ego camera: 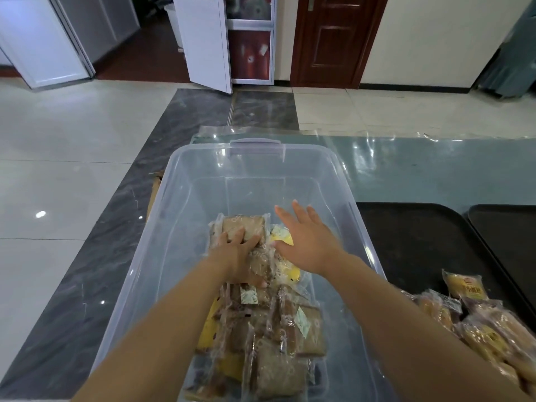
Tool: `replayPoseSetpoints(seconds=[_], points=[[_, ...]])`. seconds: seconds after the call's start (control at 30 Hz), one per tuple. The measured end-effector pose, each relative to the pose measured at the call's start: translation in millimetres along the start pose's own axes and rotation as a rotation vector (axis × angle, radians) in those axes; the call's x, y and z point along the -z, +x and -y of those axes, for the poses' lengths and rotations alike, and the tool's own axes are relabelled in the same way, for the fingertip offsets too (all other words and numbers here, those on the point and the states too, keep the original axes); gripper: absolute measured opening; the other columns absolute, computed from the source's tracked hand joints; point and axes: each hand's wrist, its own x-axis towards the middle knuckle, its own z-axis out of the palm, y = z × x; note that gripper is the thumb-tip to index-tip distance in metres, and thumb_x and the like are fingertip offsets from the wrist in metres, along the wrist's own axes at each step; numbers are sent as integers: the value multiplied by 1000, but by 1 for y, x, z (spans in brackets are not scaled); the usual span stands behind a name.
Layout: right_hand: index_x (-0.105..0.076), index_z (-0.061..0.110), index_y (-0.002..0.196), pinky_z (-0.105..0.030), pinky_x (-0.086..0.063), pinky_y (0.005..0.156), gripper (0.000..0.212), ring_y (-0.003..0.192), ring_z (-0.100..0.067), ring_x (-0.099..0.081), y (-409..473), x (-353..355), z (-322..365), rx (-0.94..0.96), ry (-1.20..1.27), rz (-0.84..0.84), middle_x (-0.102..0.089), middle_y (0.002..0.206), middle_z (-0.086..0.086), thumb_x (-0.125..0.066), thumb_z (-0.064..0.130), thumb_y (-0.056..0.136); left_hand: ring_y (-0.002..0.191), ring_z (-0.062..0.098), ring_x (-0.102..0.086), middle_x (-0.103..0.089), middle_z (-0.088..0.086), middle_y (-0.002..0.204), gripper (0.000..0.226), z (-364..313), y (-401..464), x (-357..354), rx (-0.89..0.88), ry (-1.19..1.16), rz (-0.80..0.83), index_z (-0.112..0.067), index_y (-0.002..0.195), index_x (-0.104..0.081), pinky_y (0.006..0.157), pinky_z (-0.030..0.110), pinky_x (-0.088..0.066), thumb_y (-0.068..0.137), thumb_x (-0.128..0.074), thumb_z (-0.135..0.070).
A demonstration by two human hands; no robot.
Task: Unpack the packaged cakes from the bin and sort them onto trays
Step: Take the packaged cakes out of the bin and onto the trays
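Observation:
A clear plastic bin [203,169] stands on the table in front of me, its far half bare. Several packaged cakes [278,343], brown and yellow in clear wrappers, lie piled in its near half. My left hand [237,250] is down in the bin, its fingers lying on a brown packaged cake [246,224] at the far end of the pile. My right hand [304,236] hovers just to the right with fingers spread, above a yellow packaged cake [282,237]. A black tray [406,236] right of the bin carries several packaged cakes [478,320] at its near end.
A second black tray [507,227] lies at the far right. Clear plastic sheeting [406,158] covers the green tabletop behind the bin. Tiled floor [58,169] spreads to the left, with white cabinet doors [206,39] and a brown door [333,39] beyond.

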Motion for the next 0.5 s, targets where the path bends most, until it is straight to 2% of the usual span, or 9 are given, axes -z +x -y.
replayPoseSetpoints(seconds=[0.1, 0.2, 0.3, 0.4, 0.5], points=[[-1, 33, 153, -50, -15, 117, 71, 146, -34, 5, -2, 0, 0, -5, 0, 10, 5, 161, -7, -43, 48, 97, 145, 35, 4, 1, 7, 160, 111, 1, -6, -6, -56, -7, -88, -34, 151, -5, 117, 50, -5, 66, -64, -74], [-3, 33, 153, -51, -16, 116, 70, 147, -34, 4, -5, 0, 0, -9, -15, 45, 4, 161, -6, -43, 48, 97, 145, 32, -4, -6, 6, 160, 97, -5, -20, 3, -101, -39, -124, -30, 152, -16, 116, 41, -2, 76, -68, -58], [-2, 32, 153, -53, -18, 115, 79, 146, -34, 2, -9, -4, 0, -20, -7, 167, 5, 161, -5, -48, 53, 93, 144, 32, -11, -10, 6, 159, 94, -5, -30, 10, -127, 9, -168, -28, 151, -19, 116, 38, -5, 77, -69, -55], [8, 32, 152, -52, -17, 116, 109, 146, -36, -1, -16, -11, 5, -1, 15, 372, 14, 160, -7, -62, 66, 78, 145, 34, 0, 2, 3, 160, 111, 4, -35, 7, -75, 3, -33, -34, 152, -4, 117, 46, -9, 69, -74, -59], [21, 32, 149, -48, -17, 117, 127, 146, -35, -1, -29, -24, 10, 0, 58, 589, 28, 155, -6, -74, 62, 69, 141, 37, 21, 26, 0, 156, 128, 8, -37, -2, -11, -33, 63, -42, 147, 13, 114, 57, -14, 60, -77, -65]])
